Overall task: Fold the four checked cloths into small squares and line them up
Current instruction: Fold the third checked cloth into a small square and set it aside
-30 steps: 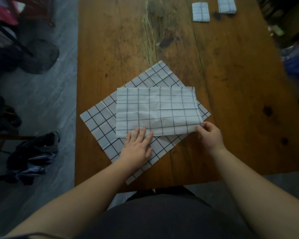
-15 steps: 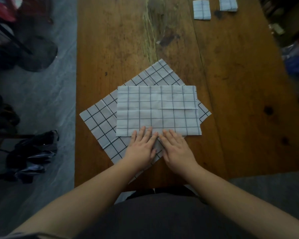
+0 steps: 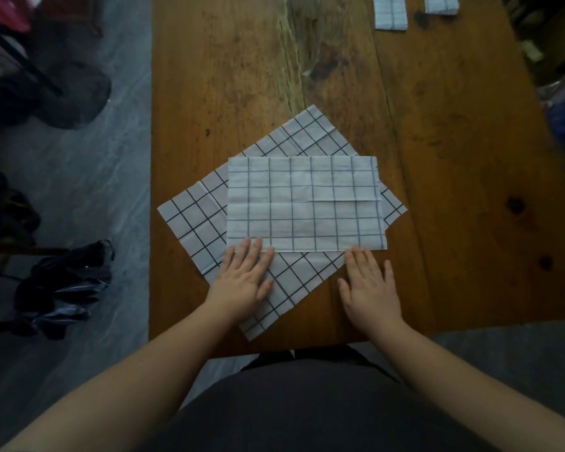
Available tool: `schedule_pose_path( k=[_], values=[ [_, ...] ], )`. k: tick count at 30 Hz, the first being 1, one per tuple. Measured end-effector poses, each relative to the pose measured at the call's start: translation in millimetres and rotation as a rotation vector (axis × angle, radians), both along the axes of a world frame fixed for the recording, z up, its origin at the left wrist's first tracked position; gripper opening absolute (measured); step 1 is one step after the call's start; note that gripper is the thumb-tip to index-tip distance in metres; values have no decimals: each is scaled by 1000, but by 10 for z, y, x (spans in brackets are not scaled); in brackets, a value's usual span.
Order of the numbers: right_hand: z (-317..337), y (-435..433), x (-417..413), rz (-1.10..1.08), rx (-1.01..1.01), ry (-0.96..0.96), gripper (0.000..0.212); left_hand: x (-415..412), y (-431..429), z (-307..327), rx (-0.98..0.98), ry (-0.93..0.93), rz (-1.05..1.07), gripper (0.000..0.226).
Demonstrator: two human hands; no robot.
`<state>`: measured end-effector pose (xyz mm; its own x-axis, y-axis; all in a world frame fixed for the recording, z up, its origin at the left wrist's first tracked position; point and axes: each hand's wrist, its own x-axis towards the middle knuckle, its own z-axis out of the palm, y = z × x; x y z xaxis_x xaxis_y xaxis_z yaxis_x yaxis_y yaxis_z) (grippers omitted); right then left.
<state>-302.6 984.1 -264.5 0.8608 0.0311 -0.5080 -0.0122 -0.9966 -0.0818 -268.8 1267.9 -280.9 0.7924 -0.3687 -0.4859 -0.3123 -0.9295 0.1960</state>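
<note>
Head view: looks from the person's head, forward and down onto the counter.
How near: close; arms fill the frame's bottom.

Both bare arms reach away from the person's body toward the far side, one from the near left and one from the near right. The left hand lies flat, palm down, with its fingers straight, close together and pointing far, and its thumb sticking out to the right. The right hand lies flat too, palm down, a little way to the right of the left one and not touching it, with its fingers spread a bit and nothing held in either hand.
</note>
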Motion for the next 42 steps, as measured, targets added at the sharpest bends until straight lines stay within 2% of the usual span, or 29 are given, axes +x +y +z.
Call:
schedule_pose_path(
  k=[6, 9, 12, 14, 17, 20, 28, 33, 38, 42],
  values=[
    [56, -82, 16, -91, -21, -21, 67, -59, 203, 84, 30, 18, 69, 68],
    [116, 111, 73, -37, 49, -46, 66, -33, -1, 182, 4, -17, 75, 70],
    [102, 379, 149, 95, 105, -44, 67, 0, -358, 232, -46, -36, -6, 71],
    [61, 508, 181, 155, 130, -32, 73, 7, -540, 196, -69, -3, -44, 71],
    [-17, 502, 183, 196, 105, -5, 77, 0, -599, 123, -58, 49, -53, 71],
    [-28, 323, 164, 166, 79, -13, 70, -14, -440, 93, -59, 41, -42, 69],
    [44, -252, 93, -83, 124, -93, 56, -41, 240, 113, -111, 21, 64, 68],
    [172, -242, 348, -413, 265, -298, 31, 10, 100, 153, -172, -130, 143, 57],
    [225, -296, 640, -778, 256, -165, 37, 245, -387, 251, -340, -250, 106, 28],
    [243, -306, 706, -885, 273, -103, 39, 435, -723, 247, -396, -174, 93, 28]
  ],
)
